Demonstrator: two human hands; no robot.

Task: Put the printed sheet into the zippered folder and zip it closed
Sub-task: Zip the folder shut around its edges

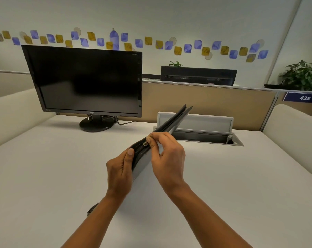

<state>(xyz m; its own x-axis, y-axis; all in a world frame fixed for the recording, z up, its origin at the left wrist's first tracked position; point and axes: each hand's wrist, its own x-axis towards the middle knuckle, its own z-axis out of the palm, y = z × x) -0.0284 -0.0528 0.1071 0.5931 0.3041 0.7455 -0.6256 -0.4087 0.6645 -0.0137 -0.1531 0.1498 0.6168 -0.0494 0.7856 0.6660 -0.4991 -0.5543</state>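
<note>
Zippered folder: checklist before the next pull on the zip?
1. Left hand grips the near end of the zippered folder: ok.
2. Right hand pinches the zipper pull: ok.
3. Teeth meshed from the near end up to the pull: ok.
4. Far stretch zipped: not ok, the two edges stand apart beyond the pull.
5. Printed sheet fully inside and clear of the teeth: cannot tell, it is not in view.
6. Far end free of the raised cable hatch lid behind it: cannot tell from this view.
</note>
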